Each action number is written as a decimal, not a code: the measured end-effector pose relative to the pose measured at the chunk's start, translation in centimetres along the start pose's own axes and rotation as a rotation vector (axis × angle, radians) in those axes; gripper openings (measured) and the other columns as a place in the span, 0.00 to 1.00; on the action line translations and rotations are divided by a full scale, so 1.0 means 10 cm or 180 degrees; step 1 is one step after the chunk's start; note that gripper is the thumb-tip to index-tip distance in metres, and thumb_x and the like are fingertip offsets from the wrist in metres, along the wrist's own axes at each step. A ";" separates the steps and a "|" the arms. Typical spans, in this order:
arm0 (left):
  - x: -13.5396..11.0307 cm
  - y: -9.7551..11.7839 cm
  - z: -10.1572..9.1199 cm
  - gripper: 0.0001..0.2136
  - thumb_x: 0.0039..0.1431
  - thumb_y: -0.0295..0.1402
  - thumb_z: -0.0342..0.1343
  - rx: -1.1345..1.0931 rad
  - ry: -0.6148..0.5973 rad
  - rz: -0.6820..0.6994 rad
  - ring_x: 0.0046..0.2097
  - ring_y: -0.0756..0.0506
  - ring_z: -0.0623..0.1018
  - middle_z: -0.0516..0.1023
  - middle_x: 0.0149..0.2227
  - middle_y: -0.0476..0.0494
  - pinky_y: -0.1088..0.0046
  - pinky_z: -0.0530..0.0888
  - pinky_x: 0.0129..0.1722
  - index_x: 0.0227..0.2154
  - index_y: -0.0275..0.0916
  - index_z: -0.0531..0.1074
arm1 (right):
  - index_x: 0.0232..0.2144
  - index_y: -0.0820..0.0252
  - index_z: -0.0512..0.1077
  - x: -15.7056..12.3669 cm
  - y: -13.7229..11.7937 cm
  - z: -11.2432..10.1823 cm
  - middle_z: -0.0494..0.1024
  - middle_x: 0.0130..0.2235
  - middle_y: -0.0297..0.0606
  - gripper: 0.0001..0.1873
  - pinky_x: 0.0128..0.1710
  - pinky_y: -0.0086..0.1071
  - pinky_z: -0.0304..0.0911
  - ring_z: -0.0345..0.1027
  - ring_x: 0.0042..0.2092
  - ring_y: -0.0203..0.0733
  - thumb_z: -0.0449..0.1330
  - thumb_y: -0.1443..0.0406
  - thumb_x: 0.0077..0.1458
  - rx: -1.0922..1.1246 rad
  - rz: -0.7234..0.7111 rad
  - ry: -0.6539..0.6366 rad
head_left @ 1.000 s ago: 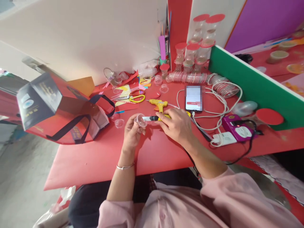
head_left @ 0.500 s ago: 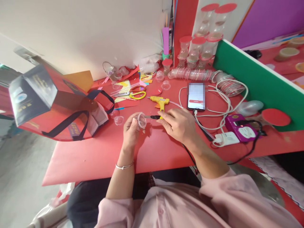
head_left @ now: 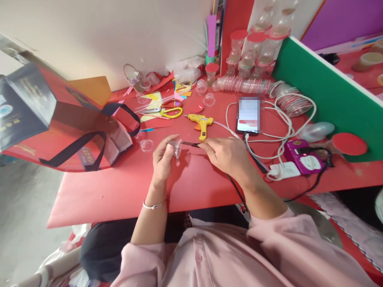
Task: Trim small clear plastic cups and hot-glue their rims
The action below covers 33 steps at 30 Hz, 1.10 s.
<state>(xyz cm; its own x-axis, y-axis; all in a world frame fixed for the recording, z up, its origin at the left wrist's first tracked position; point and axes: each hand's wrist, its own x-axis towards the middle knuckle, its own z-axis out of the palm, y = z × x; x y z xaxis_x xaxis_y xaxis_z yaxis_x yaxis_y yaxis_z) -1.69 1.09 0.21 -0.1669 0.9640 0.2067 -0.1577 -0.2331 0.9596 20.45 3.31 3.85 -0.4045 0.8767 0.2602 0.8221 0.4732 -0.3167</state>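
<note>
Left hand (head_left: 163, 157) is pinching a small clear plastic cup (head_left: 177, 149) in its grip, above the red counter (head_left: 134, 195); right hand (head_left: 226, 155) grip is pinching a thin dark-bladed knife (head_left: 190, 144) pointing at the cup's rim, contact unclear; yellow plastic glue gun (head_left: 201, 124) is lying just beyond

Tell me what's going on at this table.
A person in a pink shirt is at a red table. The left hand holds a small clear plastic cup; the right hand holds a knife pointing towards the cup, though whether they touch is hard to tell. A yellow glue gun lies just beyond the hands, with scissors to its left.
</note>
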 end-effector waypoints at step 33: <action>-0.01 -0.01 0.04 0.24 0.61 0.55 0.61 -0.0020 0.0324 -0.0077 0.29 0.51 0.76 0.79 0.32 0.43 0.79 0.70 0.25 0.46 0.38 0.81 | 0.38 0.57 0.80 -0.02 -0.08 -0.05 0.83 0.31 0.45 0.31 0.30 0.36 0.45 0.75 0.31 0.45 0.44 0.46 0.73 -0.0004 0.0211 -0.0589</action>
<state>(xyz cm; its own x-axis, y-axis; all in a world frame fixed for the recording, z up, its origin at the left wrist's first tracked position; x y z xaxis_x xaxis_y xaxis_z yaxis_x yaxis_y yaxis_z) -1.29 1.03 0.14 -0.2610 0.9515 0.1628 -0.1689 -0.2110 0.9628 20.08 2.70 4.49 -0.4161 0.9069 0.0667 0.8498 0.4139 -0.3263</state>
